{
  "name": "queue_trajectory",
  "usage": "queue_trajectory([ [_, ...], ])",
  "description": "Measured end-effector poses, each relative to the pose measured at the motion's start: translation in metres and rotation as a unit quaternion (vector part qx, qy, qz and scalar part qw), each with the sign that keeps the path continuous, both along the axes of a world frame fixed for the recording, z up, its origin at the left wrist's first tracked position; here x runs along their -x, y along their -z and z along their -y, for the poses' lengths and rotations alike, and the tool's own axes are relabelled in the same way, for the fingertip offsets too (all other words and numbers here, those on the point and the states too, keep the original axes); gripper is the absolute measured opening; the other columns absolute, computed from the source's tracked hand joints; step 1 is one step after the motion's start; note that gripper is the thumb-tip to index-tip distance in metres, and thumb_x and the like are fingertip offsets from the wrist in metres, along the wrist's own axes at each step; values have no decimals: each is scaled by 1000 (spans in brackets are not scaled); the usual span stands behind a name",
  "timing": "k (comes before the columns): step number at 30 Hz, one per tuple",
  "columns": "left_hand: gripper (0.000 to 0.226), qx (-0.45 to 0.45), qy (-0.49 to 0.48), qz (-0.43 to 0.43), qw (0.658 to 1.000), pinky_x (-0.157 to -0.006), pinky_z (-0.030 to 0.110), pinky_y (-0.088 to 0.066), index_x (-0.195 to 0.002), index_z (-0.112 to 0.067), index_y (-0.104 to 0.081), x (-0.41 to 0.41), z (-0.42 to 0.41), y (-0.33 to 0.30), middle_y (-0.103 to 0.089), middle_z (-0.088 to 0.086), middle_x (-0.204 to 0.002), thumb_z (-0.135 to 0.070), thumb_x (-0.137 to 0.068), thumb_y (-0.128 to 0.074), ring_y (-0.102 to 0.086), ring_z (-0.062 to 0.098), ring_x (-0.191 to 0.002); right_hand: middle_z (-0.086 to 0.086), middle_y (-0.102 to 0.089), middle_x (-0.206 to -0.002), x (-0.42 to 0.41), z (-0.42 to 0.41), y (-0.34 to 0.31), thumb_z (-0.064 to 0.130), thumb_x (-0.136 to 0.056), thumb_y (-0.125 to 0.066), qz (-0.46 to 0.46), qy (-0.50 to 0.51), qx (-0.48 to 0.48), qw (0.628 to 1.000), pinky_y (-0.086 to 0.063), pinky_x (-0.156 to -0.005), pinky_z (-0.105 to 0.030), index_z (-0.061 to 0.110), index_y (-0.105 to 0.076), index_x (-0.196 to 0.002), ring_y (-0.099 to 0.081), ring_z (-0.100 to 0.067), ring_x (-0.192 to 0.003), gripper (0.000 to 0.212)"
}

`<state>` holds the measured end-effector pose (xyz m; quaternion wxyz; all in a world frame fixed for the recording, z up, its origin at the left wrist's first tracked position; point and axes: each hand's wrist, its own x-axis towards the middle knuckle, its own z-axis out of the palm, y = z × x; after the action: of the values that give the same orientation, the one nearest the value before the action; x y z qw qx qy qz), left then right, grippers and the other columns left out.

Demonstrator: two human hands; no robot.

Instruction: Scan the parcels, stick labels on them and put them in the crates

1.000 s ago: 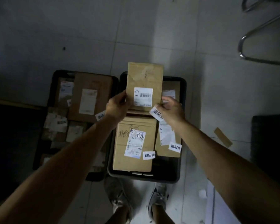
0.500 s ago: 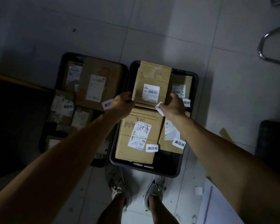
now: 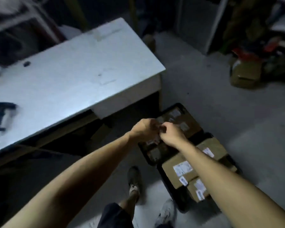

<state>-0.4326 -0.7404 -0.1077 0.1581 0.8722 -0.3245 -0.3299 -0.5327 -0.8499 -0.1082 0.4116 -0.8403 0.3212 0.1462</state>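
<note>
Both hands meet in front of the body, above the two black plastic crates on the grey floor. The left hand [image 3: 142, 130] and the right hand [image 3: 172, 134] have their fingers curled inward and their tips touching at one spot, as if pinching something small between them; the picture is blurred there, so I cannot tell whether it is a label, its backing paper, or nothing at all. The farther black crate [image 3: 178, 106] lies directly beneath and just beyond the hands, packed with brown cardboard parcels whose white labels show only dimly. The nearer black crate [image 3: 161, 174] sits under the right forearm and holds several brown cardboard parcels [image 3: 173, 163] with white shipping labels, lying flat and close together, their long sides running away to the right along the crate. The pale grey-white work surface [image 3: 76, 69] stretches up and to the left of the hands, and the dark pistol-shaped handheld scanner [image 3: 0, 116] lies on its far left edge, well apart from both hands. That is the relation the next step likely turns on: if another parcel is to be scanned, the scanner lies far to the left, so the left hand is the nearer one, and it would have to cross much of the surface to reach it. No unpacked parcel shows on the surface; a loose brown cardboard box [image 3: 244, 76] sits on the floor far to the upper right.
</note>
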Motion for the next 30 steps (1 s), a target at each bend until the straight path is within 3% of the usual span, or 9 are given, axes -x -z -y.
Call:
queue_trajectory([
  [4, 31, 1, -107, 98, 989, -81, 31, -49, -116, -27, -67, -43, -122, -72, -69, 0, -116, -34, -87, -57, -64, 24, -110, -7, -68, -125, -71, -82, -76, 26, -91, -62, 37, -143, 90, 985, -50, -91, -32, 24, -68, -120, -62, -29, -117, 30],
  [7, 31, -26, -186, 168, 968, -77, 32, -43, -117, -24, -64, -65, -238, -113, -66, 2, -120, -28, -89, -52, -60, 26, -113, -4, -66, -124, -121, -168, -112, 22, -92, -59, 70, -255, 144, 953, -46, -85, -31, 23, -64, -123, -60, -27, -117, 32],
  [11, 42, -76, -291, 237, 924, -97, 37, -45, -133, -22, -58, -84, -384, -143, -61, 2, -131, -23, -91, -53, -56, 25, -121, -3, -66, -121, -178, -289, -142, 18, -89, -56, 92, -356, 184, 911, -42, -79, -30, 20, -64, -118, -60, -26, -113, 31],
  [20, 44, -120, -416, 238, 870, -101, 37, -44, -138, -23, -54, -113, -647, -174, -56, -1, -138, -22, -94, -53, -53, 22, -126, -6, -66, -121, -268, -556, -173, 26, -89, -58, 136, -468, 188, 853, -42, -78, -31, 19, -64, -120, -62, -28, -110, 32],
  [25, 43, -103, -447, 226, 859, -97, 37, -47, -135, -25, -56, -147, -727, -176, -61, -1, -134, -26, -93, -56, -57, 21, -122, -4, -66, -120, -313, -645, -182, 29, -89, -58, 150, -495, 192, 834, -51, -84, -35, 19, -64, -121, -62, -28, -109, 34],
  [30, 39, -79, -461, 219, 856, -92, 35, -49, -131, -24, -59, -200, -787, -170, -64, -2, -130, -33, -93, -57, -60, 20, -118, -2, -69, -110, -372, -716, -181, 27, -88, -60, 157, -503, 199, 827, -47, -74, -32, 18, -66, -113, -61, -24, -94, 28],
])
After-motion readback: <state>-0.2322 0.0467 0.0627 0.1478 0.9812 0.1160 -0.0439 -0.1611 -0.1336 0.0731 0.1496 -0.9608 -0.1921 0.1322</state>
